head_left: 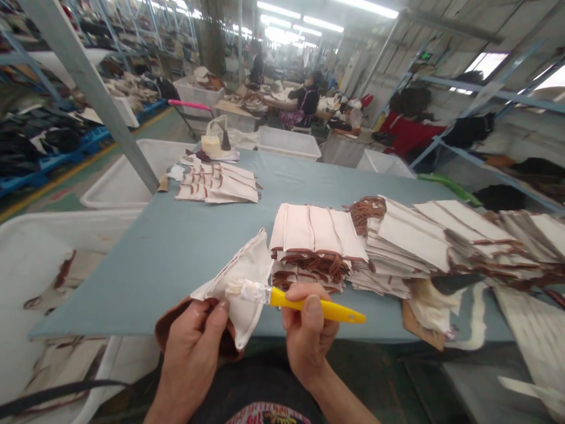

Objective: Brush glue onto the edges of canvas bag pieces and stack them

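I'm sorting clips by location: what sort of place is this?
Probably a sewn-goods workshop: stacked cream fabric pieces, a yellow-handled brush in the right hand, and white plastic bins around the worktable.

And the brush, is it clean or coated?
Coated: whitish stuff cakes the head of the yellow brush in the right hand.

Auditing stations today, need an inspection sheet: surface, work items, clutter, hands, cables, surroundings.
Surface: blue-grey tabletop, partly covered by stacks.
Work items: cream piece held up; yellow-handled brush, whitened bristles over it; brown-edged stacks beyond and to the right.
Clutter: dark tapered object near the right front edge; green item at far right.
Hands: left hand grips the cream piece; right hand grips the brush.
Cables: none certain; dark band lower left, type unclear.
Surroundings: white bins left and beyond; shelving both sides; seated person beyond.
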A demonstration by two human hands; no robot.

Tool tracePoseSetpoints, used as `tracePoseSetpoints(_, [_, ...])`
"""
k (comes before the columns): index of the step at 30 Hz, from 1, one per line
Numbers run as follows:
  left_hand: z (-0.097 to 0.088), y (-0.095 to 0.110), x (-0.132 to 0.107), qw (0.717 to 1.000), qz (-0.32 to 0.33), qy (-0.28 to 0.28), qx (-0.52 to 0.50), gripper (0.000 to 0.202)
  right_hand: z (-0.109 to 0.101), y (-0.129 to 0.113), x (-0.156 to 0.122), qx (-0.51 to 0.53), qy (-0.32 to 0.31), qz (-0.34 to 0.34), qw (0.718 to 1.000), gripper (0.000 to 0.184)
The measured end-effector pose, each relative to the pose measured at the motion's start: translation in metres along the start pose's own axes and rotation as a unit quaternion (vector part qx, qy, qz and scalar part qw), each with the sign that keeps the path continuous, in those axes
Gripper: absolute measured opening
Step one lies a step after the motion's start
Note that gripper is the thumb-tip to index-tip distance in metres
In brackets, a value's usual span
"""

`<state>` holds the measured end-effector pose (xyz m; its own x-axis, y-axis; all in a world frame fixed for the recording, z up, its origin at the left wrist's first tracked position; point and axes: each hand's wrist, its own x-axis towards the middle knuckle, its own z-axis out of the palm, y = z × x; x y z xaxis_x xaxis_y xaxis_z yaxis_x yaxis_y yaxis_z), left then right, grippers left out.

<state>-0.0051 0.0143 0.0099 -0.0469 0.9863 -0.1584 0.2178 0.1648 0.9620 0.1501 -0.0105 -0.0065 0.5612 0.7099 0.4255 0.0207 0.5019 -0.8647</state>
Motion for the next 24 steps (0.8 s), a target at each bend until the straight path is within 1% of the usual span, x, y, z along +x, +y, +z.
tracePoseSetpoints(4, [0.004,0.012,-0.001,0.997,0.044,0.000,0.056,0.035,0.009,0.000,-0.006,-0.007,-0.010,-0.026,1.000,0.030])
tracePoseSetpoints(6, [0.005,0.017,-0.001,0.997,0.051,-0.004,0.061,0.028,0.013,-0.001,-0.009,-0.015,-0.028,-0.034,0.999,0.028])
tracePoseSetpoints(8, [0.006,0.019,-0.001,0.997,0.047,-0.003,0.054,0.025,0.014,-0.004,-0.009,-0.016,-0.027,-0.033,0.999,0.029])
tracePoseSetpoints(9, [0.006,0.018,-0.001,0.998,0.042,-0.008,0.049,0.027,0.015,-0.005,-0.008,-0.014,-0.016,-0.029,0.999,0.029])
tracePoseSetpoints(11, [0.005,0.012,-0.001,0.999,0.021,-0.037,0.034,0.035,0.014,-0.007,-0.006,-0.014,0.009,-0.018,1.000,0.030])
tracePoseSetpoints(12, [0.005,0.007,-0.002,0.998,0.007,-0.053,0.025,0.038,0.014,-0.008,-0.005,-0.015,0.012,-0.011,1.000,0.030])
tracePoseSetpoints(13, [0.005,0.003,-0.002,0.998,-0.007,-0.068,0.017,0.039,0.014,-0.009,-0.005,-0.014,0.004,-0.004,1.000,0.030])
tracePoseSetpoints(15, [0.006,-0.005,-0.002,0.997,-0.020,-0.080,0.010,0.038,0.014,-0.010,-0.006,-0.005,-0.033,0.005,0.999,0.027])
tracePoseSetpoints(17, [0.008,-0.009,-0.003,0.997,-0.018,-0.071,0.006,0.037,0.013,-0.011,-0.008,0.003,-0.052,0.004,0.999,0.025])
tracePoseSetpoints(19, [0.011,-0.009,-0.004,0.998,-0.014,-0.055,-0.001,0.036,0.011,-0.012,-0.007,-0.003,-0.030,-0.004,1.000,0.027])
tracePoseSetpoints(21, [0.014,-0.008,-0.004,0.999,-0.003,-0.051,-0.006,0.034,0.010,-0.012,-0.004,-0.017,-0.003,-0.010,1.000,0.029])
tracePoseSetpoints(22, [0.014,-0.008,-0.004,0.999,0.007,-0.051,-0.005,0.034,0.010,-0.012,-0.003,-0.022,-0.001,-0.008,1.000,0.030])
tracePoseSetpoints(24, [0.014,-0.008,-0.002,0.998,0.046,-0.049,0.012,0.032,0.010,-0.012,-0.003,-0.020,-0.021,0.001,1.000,0.030])
